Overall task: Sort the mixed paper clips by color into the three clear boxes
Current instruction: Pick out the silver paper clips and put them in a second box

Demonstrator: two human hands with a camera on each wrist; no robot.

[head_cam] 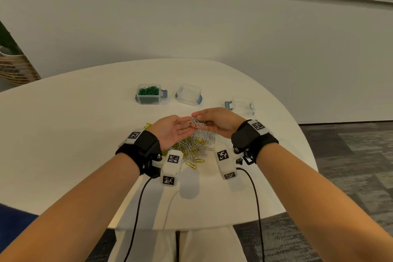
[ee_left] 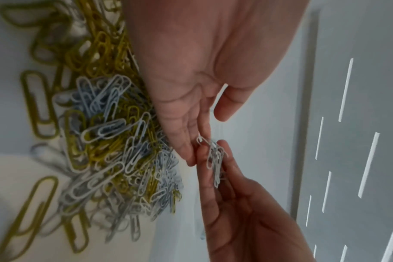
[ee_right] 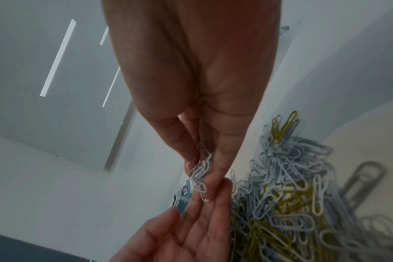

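Note:
My right hand point(head_cam: 209, 118) pinches a small bunch of white paper clips point(head_cam: 197, 123) above the table. In the right wrist view the right hand's point(ee_right: 213, 156) thumb and fingers close on the bunch point(ee_right: 200, 171). My left hand point(head_cam: 180, 127) lies palm up beside it, fingers straight, their tips touching the bunch point(ee_left: 215, 163). Below both hands is a mixed pile of yellow and white clips point(head_cam: 191, 144). Three clear boxes stand behind: the left box point(head_cam: 148, 93) holds green clips, while the middle box point(head_cam: 188, 94) and the right box point(head_cam: 241, 105) look empty.
The white round table point(head_cam: 74, 144) ends just behind the boxes, near a pale wall. A few loose yellow clips point(head_cam: 194, 162) lie at the pile's near side. Cables run from both wrist cameras towards the table's front edge. A wicker basket point(head_cam: 14, 68) stands at far left.

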